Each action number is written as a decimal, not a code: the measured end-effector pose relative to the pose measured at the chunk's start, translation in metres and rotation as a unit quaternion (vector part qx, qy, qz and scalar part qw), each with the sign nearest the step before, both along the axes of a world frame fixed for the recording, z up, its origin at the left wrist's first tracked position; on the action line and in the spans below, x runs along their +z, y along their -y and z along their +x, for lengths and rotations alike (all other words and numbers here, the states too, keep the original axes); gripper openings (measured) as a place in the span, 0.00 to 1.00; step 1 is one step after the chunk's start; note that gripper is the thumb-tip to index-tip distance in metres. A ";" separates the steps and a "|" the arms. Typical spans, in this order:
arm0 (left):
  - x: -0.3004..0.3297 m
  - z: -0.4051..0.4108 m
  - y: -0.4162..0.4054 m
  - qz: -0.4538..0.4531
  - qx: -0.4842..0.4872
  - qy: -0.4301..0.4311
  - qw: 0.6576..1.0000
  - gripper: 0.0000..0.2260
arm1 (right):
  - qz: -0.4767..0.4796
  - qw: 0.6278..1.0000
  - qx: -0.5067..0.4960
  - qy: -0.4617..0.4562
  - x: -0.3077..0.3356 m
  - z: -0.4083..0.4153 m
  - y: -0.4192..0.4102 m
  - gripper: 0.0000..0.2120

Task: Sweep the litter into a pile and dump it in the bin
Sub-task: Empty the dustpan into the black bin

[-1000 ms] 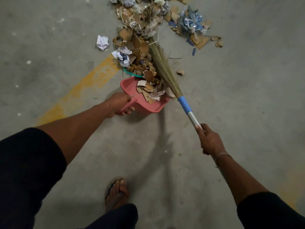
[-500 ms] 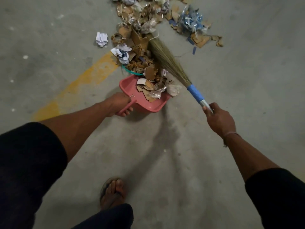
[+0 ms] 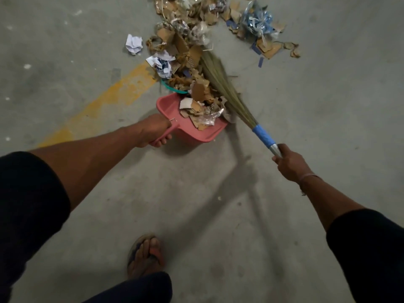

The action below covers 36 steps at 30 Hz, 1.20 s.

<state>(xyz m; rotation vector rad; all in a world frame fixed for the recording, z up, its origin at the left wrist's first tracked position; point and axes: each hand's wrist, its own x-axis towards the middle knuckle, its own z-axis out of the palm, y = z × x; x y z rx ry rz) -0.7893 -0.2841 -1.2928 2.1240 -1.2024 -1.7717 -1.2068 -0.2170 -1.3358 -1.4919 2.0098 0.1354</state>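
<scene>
A pink dustpan (image 3: 169, 111) lies on the concrete floor with cardboard scraps and clear plastic in it. My left hand (image 3: 153, 130) grips its handle. My right hand (image 3: 288, 164) grips the metal shaft of a grass broom (image 3: 223, 84) just below its blue wrapping. The bristles lie along the right side of the litter pile (image 3: 185, 55), which stretches from the pan's mouth to the top edge. The pile is torn cardboard, crumpled paper and plastic. No bin is in view.
A crumpled white paper (image 3: 133, 44) lies apart, left of the pile. A blue plastic bundle with cardboard bits (image 3: 260, 25) sits at the upper right. A faded yellow line (image 3: 105, 106) crosses the floor. My sandalled foot (image 3: 146, 256) stands near the bottom.
The broom swung out to the right and its bristles now press nearer the dustpan's right side. My right hand moved right and up. More scraps lie in the pan.
</scene>
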 end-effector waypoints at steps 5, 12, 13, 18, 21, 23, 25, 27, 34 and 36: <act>0.007 -0.013 -0.003 -0.006 0.029 -0.011 1.000 0.10 | 0.000 0.999 0.031 0.017 0.018 -0.005 -0.036 0.18; 0.006 -0.012 -0.010 0.002 0.032 -0.006 0.999 0.13 | -0.082 0.996 0.001 0.029 0.045 -0.014 -0.059 0.16; 0.005 -0.011 -0.012 0.001 0.030 -0.005 1.000 0.13 | -0.090 0.996 -0.007 0.026 0.046 -0.016 -0.059 0.16; -0.001 -0.004 -0.021 -0.007 0.008 -0.008 1.000 0.13 | -0.092 0.994 -0.049 0.015 0.041 -0.019 -0.058 0.16; -0.009 -0.003 -0.023 -0.012 0.008 -0.009 1.000 0.14 | -0.055 0.996 -0.064 0.005 0.030 -0.013 -0.061 0.17; -0.012 -0.004 -0.023 -0.011 0.017 -0.014 1.000 0.14 | -0.034 0.998 -0.061 0.009 0.021 -0.005 -0.066 0.18; -0.013 -0.007 -0.023 -0.012 0.021 -0.023 0.999 0.14 | -0.023 0.998 -0.054 0.025 0.015 0.004 -0.072 0.17; -0.012 -0.010 -0.021 -0.016 0.027 -0.031 0.999 0.14 | -0.018 0.998 -0.046 0.034 0.015 0.011 -0.078 0.17; 0.004 -0.016 -0.015 -0.014 0.027 -0.058 0.998 0.15 | -0.087 0.993 -0.054 0.062 0.042 0.018 -0.081 0.16; 0.011 -0.017 -0.015 -0.008 0.027 -0.060 0.998 0.16 | -0.104 0.990 -0.063 0.067 0.053 0.018 -0.081 0.16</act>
